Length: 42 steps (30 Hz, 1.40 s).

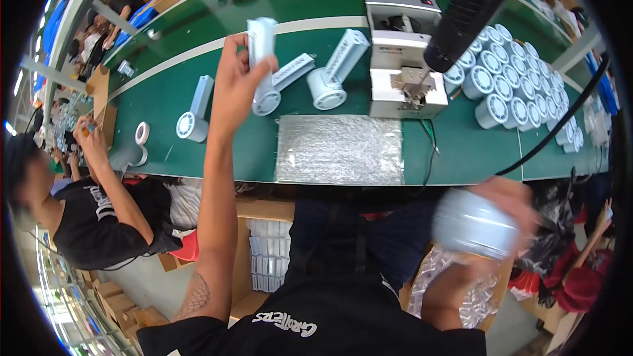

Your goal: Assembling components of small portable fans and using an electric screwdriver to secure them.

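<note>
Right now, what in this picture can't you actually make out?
- Right hand, head view: motion blur hides its grip on the blurred white round object.
- Left hand: covers the middle of the white fan.
- Black cylinder: cut off by the top edge, hiding part of the grey machine.

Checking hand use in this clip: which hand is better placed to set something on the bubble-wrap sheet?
Probably left: the left hand holds a white handheld fan above the belt beside the bubble-wrap sheet; the right hand is off the belt.

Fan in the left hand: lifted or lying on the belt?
Lifted. The left hand grips the white fan by its handle, round head hanging down above the green belt; other fans lie flat.
</note>
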Each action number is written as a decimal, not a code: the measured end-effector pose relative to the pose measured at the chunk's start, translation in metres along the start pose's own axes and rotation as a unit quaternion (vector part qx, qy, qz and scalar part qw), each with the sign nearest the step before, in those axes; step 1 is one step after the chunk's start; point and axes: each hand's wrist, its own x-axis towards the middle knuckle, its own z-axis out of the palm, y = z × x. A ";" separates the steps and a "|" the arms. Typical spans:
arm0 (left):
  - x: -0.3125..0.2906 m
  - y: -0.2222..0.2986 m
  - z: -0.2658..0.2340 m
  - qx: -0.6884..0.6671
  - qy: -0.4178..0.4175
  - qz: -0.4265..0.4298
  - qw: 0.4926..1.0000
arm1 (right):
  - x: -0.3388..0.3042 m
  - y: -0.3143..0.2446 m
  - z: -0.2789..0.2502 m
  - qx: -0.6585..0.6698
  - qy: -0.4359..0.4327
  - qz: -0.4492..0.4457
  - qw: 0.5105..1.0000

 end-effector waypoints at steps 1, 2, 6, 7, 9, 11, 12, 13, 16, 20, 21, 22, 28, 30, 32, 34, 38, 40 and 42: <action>-0.024 0.019 0.016 -0.084 -0.013 0.003 0.996 | 0.023 -0.003 0.022 -0.106 -0.194 -0.012 0.975; -0.041 0.025 0.030 -0.158 -0.027 -0.025 0.987 | 0.025 0.009 0.056 -0.090 -0.227 -0.002 0.970; -0.081 0.037 0.078 -0.199 -0.066 -0.106 0.972 | 0.020 0.045 0.116 -0.162 -0.262 0.086 0.947; -0.085 0.038 0.083 -0.138 -0.060 -0.105 0.983 | 0.020 0.051 0.119 -0.168 -0.282 0.112 0.938; -0.090 0.036 0.091 -0.078 -0.051 -0.105 0.990 | 0.014 0.056 0.124 -0.177 -0.293 0.131 0.930; -0.092 0.030 0.097 -0.072 0.001 -0.088 0.993 | 0.010 0.062 0.125 -0.166 -0.290 0.130 0.934; -0.093 0.025 0.097 -0.074 0.001 -0.090 0.993 | 0.008 0.064 0.125 -0.153 -0.284 0.129 0.938; -0.095 0.020 0.096 -0.073 -0.001 -0.090 0.993 | 0.006 0.064 0.125 -0.154 -0.285 0.131 0.937; -0.093 0.016 0.092 -0.066 -0.029 -0.093 0.993 | 0.000 0.068 0.125 -0.156 -0.252 0.145 0.944; -0.091 0.023 0.087 -0.091 -0.056 -0.138 0.985 | -0.001 0.075 0.125 -0.092 -0.203 0.080 0.972; -0.093 0.022 0.087 -0.099 -0.062 -0.113 0.987 | 0.000 0.076 0.125 -0.056 -0.184 0.050 0.980; -0.093 0.021 0.087 -0.106 -0.068 -0.088 0.988 | 0.000 0.079 0.125 -0.056 -0.183 0.050 0.980; -0.094 0.017 0.077 0.044 -0.081 -0.017 0.996 | 0.017 0.069 0.112 0.238 -0.073 0.326 0.912; -0.091 0.019 0.073 0.090 -0.082 0.022 0.992 | 0.027 0.064 0.111 -0.045 -0.152 0.110 0.981; -0.088 0.024 0.073 0.134 -0.082 0.063 0.986 | 0.035 0.065 0.107 -0.097 -0.161 0.076 0.979; -0.086 0.030 0.074 0.154 -0.078 0.058 0.983 | 0.038 0.067 0.106 -0.087 -0.150 0.039 0.984; -0.084 0.030 0.071 0.191 -0.070 0.072 0.976 | 0.039 0.067 0.103 -0.107 -0.161 0.027 0.981; -0.083 0.032 0.072 0.203 -0.081 0.075 0.973 | 0.034 0.071 0.105 -0.133 -0.182 -0.029 0.974; -0.081 0.040 0.071 0.221 -0.072 0.094 0.968 | 0.035 0.071 0.105 -0.152 -0.195 -0.054 0.967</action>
